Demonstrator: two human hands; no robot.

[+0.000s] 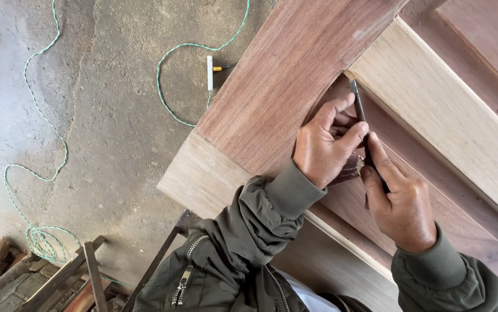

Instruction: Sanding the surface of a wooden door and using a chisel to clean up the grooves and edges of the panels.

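Head view: Both hands work at centre right of the frame on a wooden door frame [283, 75] of reddish and pale boards. The left hand [324, 144] is closed narrowly around a chisel [360, 112], fingers pinching the dark blade near its tip. The right hand [402, 208] grips the same tool lower down, at the wooden handle. The blade tip rests in the inner corner where the reddish board meets the pale board [433, 110].

Progress: The boards are already joined; the corner appears mid-trim, with no loose chips visible.

At upper left, a green twisted cord [35, 115] trails over the concrete floor [99, 144].

Hidden: The handle is mostly covered, and the cutting edge is too small to make out.
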